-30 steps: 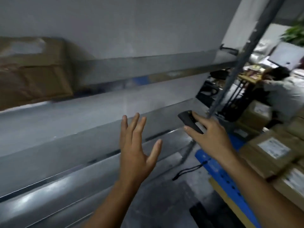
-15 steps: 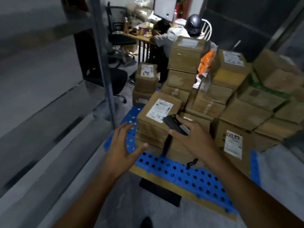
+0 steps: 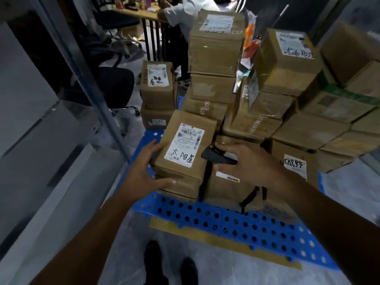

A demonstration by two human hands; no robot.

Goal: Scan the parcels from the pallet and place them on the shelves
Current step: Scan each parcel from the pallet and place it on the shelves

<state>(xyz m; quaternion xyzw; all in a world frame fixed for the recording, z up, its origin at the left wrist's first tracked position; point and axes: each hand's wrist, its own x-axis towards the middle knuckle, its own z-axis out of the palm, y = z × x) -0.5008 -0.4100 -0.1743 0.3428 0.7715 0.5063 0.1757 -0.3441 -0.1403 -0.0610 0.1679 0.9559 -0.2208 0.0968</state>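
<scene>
A brown parcel [image 3: 182, 171] with a white shipping label and handwritten characters tops a short stack at the near left of the blue perforated pallet [image 3: 226, 221]. My left hand [image 3: 144, 171] touches its left side with straight fingers, and the thumb lies along its lower front edge. My right hand [image 3: 253, 163] grips a black handheld scanner [image 3: 216, 156], whose nose is just right of the label. The scanner's black wrist strap [image 3: 248, 198] dangles below.
Several more brown parcels [image 3: 216, 48] are stacked high across the pallet. Grey metal shelves [image 3: 51, 140] with an upright post [image 3: 82, 68] run along the left. A person sits at a desk [image 3: 141, 13] behind the stacks. My shoes [image 3: 154, 262] stand before the pallet.
My view swung from the shelves to the pallet. My left hand reached forward onto the labelled parcel, and my right hand brought the scanner down beside its label.
</scene>
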